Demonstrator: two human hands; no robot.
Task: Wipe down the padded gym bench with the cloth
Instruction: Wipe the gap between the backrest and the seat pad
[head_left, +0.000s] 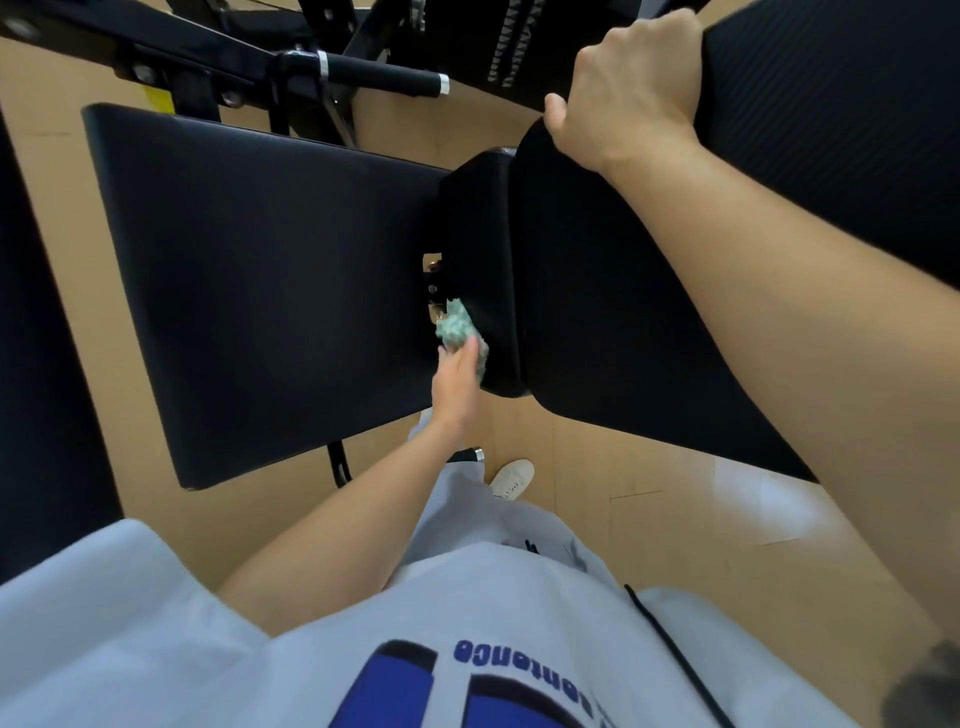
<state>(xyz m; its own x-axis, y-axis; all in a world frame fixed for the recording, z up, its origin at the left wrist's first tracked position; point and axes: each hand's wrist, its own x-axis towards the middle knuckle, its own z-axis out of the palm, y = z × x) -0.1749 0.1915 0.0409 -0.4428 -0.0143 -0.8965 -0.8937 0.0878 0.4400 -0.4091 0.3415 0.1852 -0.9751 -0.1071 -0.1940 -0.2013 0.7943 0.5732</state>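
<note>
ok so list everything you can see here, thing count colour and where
seat pad: one, black, flat, centre left
back pad: one, black, raised, right of the seat pad
small end pad: one, black, between the two big pads
cloth: one, green, pressed on the small end pad beside the gap
machine frame: one, black, top left
grip bar: one, black with silver rings, top centre
floor: tan, under everything
shoe: one, white, on the floor below the pads
shirt: one, white with blue print, bottom
left hand: holds the cloth
right hand: grips the back pad's top edge
</note>
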